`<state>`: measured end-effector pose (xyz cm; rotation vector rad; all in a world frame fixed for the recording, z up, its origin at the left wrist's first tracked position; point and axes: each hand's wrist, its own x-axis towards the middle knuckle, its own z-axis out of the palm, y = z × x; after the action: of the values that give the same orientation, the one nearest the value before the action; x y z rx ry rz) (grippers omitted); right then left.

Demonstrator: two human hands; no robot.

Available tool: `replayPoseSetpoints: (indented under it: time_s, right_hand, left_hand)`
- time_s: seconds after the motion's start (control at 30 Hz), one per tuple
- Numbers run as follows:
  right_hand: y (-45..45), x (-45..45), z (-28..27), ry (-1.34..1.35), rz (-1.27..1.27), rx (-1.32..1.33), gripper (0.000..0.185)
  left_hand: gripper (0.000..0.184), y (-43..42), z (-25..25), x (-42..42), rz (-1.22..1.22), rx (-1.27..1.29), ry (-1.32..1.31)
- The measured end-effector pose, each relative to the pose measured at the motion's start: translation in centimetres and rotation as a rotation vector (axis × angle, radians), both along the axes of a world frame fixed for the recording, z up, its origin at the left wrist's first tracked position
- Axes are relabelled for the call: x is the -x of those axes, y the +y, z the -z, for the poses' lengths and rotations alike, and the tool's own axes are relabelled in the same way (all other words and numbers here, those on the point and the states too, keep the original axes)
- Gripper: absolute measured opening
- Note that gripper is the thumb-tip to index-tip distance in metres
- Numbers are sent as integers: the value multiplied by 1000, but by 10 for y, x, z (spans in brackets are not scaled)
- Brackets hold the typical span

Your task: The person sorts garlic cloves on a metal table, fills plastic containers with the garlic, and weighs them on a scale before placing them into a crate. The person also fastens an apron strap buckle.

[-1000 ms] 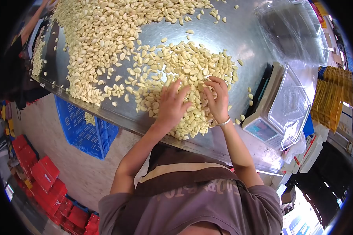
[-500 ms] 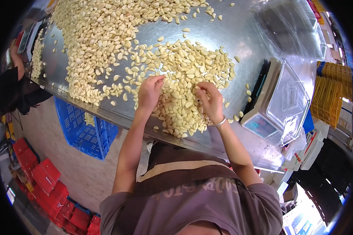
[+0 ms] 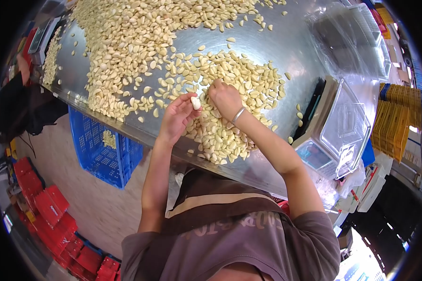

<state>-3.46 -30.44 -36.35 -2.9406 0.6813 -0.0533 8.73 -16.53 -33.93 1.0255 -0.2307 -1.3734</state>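
Observation:
Pale peeled garlic cloves (image 3: 225, 145) lie in a loose pile on the metal table. Pinched between the thumb and fingers of my left hand (image 3: 174, 121) is a whiter garlic clove (image 3: 195, 103), held just above the near-left part of the pile. My right hand (image 3: 226, 100), with a bracelet at the wrist, reaches across to the left beside it. Its fingers are bent down and drawn together at the cloves; their tips are hidden, so what they grip cannot be made out.
A larger garlic heap (image 3: 126, 42) covers the table's far left. On the right are a scale (image 3: 309, 152), a clear plastic lid (image 3: 344, 122) and stacked clear trays (image 3: 347, 42). A blue crate (image 3: 101, 154) stands below the table edge. Another person's arm (image 3: 23, 68) is at far left.
My right hand has moved left and away from me, across the pile to beside my left hand. My left hand has turned, showing a white clove in its fingers.

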Motion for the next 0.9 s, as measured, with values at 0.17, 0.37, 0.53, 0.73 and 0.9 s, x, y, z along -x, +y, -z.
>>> replayPoseSetpoints:
  time_s: [0.17, 0.37, 0.53, 0.73, 0.9]
  right_hand:
    - [-1, -1, 1, -16, -12, -71, 7]
    - [10, 8, -38, -399, 118, -617, 12]
    - [61, -2, -86, -481, -279, -530, 23]
    - [59, -6, -97, -514, -173, -727, 32]
    - [28, 8, -76, -469, -85, -630, 29]
  left_hand:
    - [30, 14, 0, 7, -71, 58, 142]
    - [33, 31, 17, 35, -233, 39, 500]
    - [35, 42, 24, 32, -219, 313, 865]
    - [17, 113, -16, -45, -626, 341, 841]
    - [23, 198, -8, -139, -965, -82, -291]
